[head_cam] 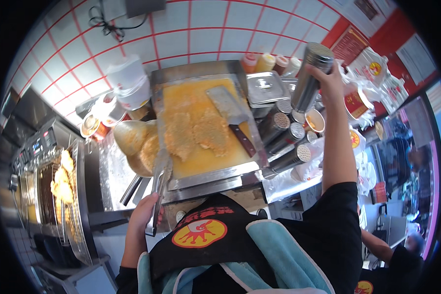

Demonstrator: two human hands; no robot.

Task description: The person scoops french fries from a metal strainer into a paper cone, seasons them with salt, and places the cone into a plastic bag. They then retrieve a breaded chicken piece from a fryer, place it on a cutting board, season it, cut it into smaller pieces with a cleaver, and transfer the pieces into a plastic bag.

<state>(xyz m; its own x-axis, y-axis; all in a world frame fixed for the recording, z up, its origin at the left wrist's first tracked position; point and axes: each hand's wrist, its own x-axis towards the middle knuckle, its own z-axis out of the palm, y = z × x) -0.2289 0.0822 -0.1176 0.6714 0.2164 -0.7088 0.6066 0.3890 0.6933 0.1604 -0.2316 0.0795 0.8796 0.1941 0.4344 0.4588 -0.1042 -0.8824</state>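
My left hand (pixel 146 212) is closed around metal tongs (pixel 161 176), whose tips are beside the left edge of a yellow cutting board (pixel 183 94). Two flat breaded fried cutlets (pixel 210 136) sprinkled with seasoning lie side by side on the board. A cleaver (pixel 229 107) with a dark wooden handle rests to their right. Up at the right, my right hand (pixel 329 79) grips a tall steel shaker (pixel 311 82), tilted above other shakers (pixel 280 120). Left of the board, a metal bowl (pixel 130 134) holds another breaded piece (pixel 149 153).
Steel lidded containers (pixel 266 87) and squeeze bottles (pixel 265 62) stand behind the shakers. A paper cup (pixel 315 120) is near them. Fried pieces (pixel 62 182) lie on a rack by the fryer (pixel 33 183) at left. Another person's arm (pixel 376 244) shows at lower right.
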